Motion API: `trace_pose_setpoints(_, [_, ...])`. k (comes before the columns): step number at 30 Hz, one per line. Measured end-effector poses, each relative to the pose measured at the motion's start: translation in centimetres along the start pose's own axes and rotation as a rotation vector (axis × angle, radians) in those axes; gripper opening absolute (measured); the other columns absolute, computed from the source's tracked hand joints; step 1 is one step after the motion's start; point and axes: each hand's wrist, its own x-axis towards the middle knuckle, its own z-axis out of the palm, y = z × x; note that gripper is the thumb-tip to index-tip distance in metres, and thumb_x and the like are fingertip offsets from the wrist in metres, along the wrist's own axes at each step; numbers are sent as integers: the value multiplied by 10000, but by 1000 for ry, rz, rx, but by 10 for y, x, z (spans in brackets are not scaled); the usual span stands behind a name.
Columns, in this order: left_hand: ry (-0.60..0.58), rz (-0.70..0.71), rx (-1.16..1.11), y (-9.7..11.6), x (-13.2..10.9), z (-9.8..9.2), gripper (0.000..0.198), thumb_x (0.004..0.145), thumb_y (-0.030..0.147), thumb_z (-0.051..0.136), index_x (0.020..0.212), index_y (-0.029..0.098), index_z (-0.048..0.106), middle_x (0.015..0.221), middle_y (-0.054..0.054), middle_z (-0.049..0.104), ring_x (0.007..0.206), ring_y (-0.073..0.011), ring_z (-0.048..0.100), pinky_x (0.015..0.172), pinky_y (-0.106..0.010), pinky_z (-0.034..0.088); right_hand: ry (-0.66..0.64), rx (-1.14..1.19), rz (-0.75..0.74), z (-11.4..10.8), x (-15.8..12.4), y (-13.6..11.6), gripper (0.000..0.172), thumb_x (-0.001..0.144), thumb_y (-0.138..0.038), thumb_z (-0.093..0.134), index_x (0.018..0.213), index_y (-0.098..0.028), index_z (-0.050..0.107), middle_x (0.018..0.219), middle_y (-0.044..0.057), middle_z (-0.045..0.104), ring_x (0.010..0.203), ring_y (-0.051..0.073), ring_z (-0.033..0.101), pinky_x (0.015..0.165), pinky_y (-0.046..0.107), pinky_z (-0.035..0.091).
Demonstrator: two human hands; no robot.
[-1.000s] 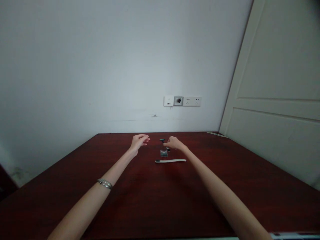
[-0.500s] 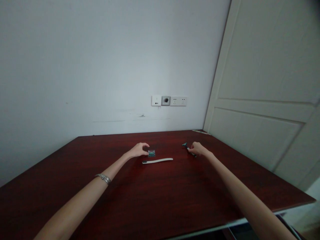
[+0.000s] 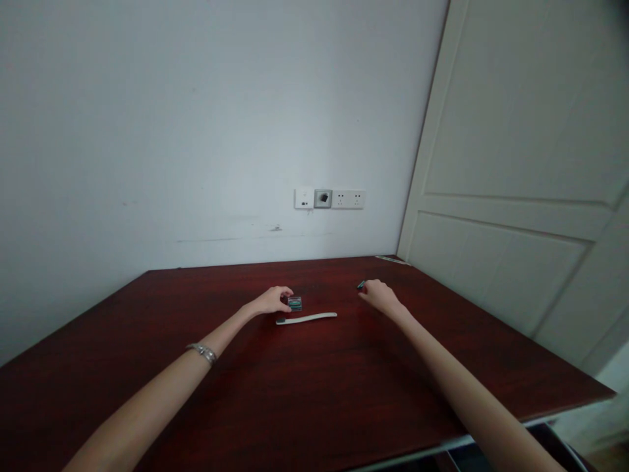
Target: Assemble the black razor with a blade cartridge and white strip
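My left hand (image 3: pixel 272 300) is beside a small clear case (image 3: pixel 295 303) with teal parts inside. Its thumb and fingers are apart around the case's left end; whether they touch it is hard to see. My right hand (image 3: pixel 379 295) is closed over a razor, hiding most of the handle. Only the razor's teal and dark head (image 3: pixel 361 285) shows, past the fingertips on the left. A toothbrush (image 3: pixel 309 318) with a white handle and dark bristles lies crosswise just in front of the case.
The dark red wooden table (image 3: pixel 275 387) reaches back to a white wall with sockets (image 3: pixel 348 199) and a switch plate. A pale panelled door (image 3: pixel 511 249) stands along the right side. A flat strip (image 3: pixel 393 260) lies at the far right corner.
My right hand has moved left, closer to the razor's head, and now covers the handle that showed before. My left fingers have drawn in slightly around the case. The view has shifted a little.
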Motion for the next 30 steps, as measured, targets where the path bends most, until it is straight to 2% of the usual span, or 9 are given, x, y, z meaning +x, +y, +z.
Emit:
trace_pose_setpoints(4, [16, 0, 3, 0, 0, 2, 504, 566, 292, 677, 1037, 140, 580, 1045, -85, 627, 934, -207, 582, 813, -274, 429, -127, 128, -425, -2, -16, -50, 218, 770, -312, 519, 868, -183, 665, 946, 78, 630, 865, 183, 595, 760, 233, 407])
trace_pose_setpoints(7, [24, -2, 18, 0, 1, 2, 501, 570, 277, 670, 1041, 134, 576, 1032, -88, 631, 921, -206, 588, 804, -274, 433, -194, 159, -561, 0, -23, -76, 297, 757, -344, 532, 983, -188, 645, 1034, 83, 596, 923, 196, 575, 766, 231, 403])
trace_pose_setpoints(10, [30, -2, 33, 1, 0, 3, 514, 571, 276, 667, 1053, 128, 568, 1003, -89, 639, 891, -203, 594, 792, -277, 435, -244, 109, -623, 1, -28, -90, 380, 760, -363, 525, 1092, -193, 599, 1085, 97, 564, 939, 217, 568, 741, 252, 413])
trace_pose_setpoints(12, [36, 0, 34, 2, -1, 4, 512, 573, 274, 663, 1055, 133, 565, 986, -81, 643, 875, -198, 597, 783, -273, 435, -253, 54, -665, 0, -30, -95, 359, 779, -332, 503, 1105, -210, 588, 1084, 96, 555, 923, 217, 574, 706, 258, 419])
trace_pose_setpoints(17, [36, 27, 34, 2, -4, 4, 487, 569, 265, 659, 1036, 156, 575, 962, -57, 648, 862, -196, 596, 772, -266, 431, -200, -49, -778, -6, -35, -105, 262, 832, -209, 405, 973, -223, 626, 981, 74, 577, 885, 194, 580, 635, 234, 407])
trace_pose_setpoints(23, [26, 6, 26, 4, -5, 3, 468, 564, 236, 659, 1018, 154, 579, 932, -52, 651, 835, -187, 596, 750, -260, 434, -197, -49, -803, -8, -37, -106, 213, 809, -203, 448, 944, -207, 613, 957, 71, 583, 853, 186, 577, 618, 225, 396])
trace_pose_setpoints(30, [14, -6, 28, 8, -5, 1, 469, 563, 224, 660, 1017, 143, 579, 889, -47, 648, 793, -173, 596, 723, -251, 431, -205, 29, -758, -16, -43, -93, 199, 783, -199, 482, 948, -192, 593, 945, 66, 583, 829, 174, 568, 651, 228, 385])
